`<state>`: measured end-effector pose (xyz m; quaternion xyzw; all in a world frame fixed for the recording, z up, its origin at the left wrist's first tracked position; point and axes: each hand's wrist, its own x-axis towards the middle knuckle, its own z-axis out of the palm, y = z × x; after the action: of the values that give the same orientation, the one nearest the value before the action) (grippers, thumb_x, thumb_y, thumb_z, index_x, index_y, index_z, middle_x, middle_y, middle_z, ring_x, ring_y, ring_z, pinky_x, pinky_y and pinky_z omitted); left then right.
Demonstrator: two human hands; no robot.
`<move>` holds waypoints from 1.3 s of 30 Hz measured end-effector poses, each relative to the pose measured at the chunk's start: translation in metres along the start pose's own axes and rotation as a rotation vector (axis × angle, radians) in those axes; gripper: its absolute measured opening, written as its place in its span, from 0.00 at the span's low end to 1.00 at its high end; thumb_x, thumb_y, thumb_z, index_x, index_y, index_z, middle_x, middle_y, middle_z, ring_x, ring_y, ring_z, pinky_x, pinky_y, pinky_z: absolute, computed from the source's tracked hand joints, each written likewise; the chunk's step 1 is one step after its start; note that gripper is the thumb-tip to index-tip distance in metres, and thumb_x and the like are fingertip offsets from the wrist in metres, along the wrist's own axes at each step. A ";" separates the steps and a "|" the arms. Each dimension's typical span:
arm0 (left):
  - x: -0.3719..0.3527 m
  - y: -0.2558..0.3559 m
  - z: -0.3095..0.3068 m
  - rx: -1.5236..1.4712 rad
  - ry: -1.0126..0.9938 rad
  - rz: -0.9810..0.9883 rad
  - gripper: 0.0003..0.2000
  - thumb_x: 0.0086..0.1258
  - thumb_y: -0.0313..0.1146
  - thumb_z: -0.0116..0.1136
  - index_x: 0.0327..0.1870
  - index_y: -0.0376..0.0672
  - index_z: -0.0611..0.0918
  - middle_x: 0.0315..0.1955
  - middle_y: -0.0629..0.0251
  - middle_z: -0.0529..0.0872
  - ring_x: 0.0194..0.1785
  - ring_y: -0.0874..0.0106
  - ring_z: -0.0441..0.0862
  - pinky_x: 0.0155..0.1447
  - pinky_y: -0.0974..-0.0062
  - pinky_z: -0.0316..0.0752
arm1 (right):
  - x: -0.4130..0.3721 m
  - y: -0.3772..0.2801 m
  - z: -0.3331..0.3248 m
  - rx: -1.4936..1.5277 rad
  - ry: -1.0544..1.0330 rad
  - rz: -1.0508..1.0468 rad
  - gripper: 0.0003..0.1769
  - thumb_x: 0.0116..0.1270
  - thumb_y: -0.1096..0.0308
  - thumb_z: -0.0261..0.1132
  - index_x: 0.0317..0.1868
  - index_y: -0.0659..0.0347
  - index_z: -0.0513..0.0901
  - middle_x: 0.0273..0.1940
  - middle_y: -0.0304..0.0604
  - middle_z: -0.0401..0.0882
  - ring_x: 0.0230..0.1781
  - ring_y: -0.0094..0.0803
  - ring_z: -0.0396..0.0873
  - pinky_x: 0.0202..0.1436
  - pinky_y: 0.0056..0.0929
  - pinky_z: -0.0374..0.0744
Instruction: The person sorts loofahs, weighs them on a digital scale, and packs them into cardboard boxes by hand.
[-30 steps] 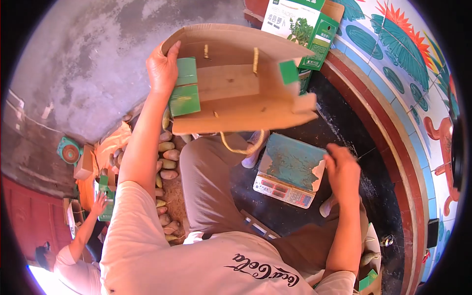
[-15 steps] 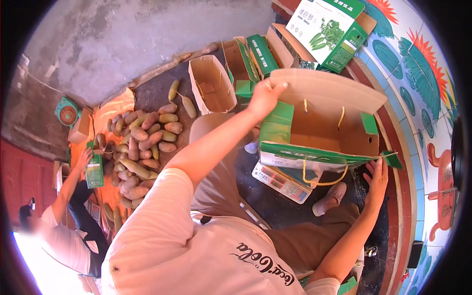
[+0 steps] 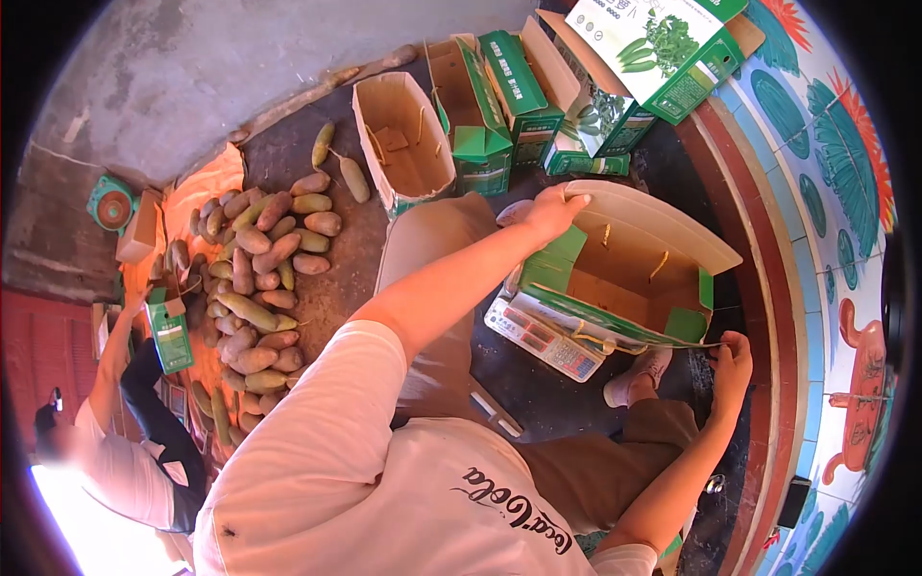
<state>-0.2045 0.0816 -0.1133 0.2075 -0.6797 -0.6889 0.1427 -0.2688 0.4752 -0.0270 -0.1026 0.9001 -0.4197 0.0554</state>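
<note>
A green and white cardboard box (image 3: 615, 274), flaps raised and inside bare, sits over the digital scale (image 3: 547, 338). My left hand (image 3: 555, 213) is closed on its far brown flap, thumb over the top edge. At the near right corner, my right hand (image 3: 732, 370) has its fingers curled round the edge of the near flap. Yellow cord handles show inside the box and on its near side. The scale's display and keypad stick out in front, while its platform is hidden under the box.
Left of my legs lies a heap of long brown and green tubers (image 3: 254, 278) on an orange sheet (image 3: 216, 178). Open boxes (image 3: 403, 125) and green printed cartons (image 3: 653, 58) stand ahead. A co-worker (image 3: 125, 451) at far left holds a green carton (image 3: 171, 336).
The box has come down and slightly left over the scale, both my hands still on it. My view has shifted a little.
</note>
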 end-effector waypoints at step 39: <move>-0.091 0.110 -0.106 0.257 0.382 0.383 0.12 0.69 0.29 0.57 0.51 0.39 0.80 0.46 0.64 0.84 0.51 0.76 0.77 0.57 0.77 0.71 | -0.049 -0.115 0.049 -0.490 -0.163 -0.381 0.15 0.70 0.60 0.59 0.37 0.66 0.80 0.29 0.52 0.82 0.31 0.47 0.82 0.35 0.38 0.75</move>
<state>-0.0830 0.0281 0.0058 0.2179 -0.7490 -0.5061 0.3680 -0.1961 0.3776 0.0306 -0.3131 0.9316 -0.1836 0.0215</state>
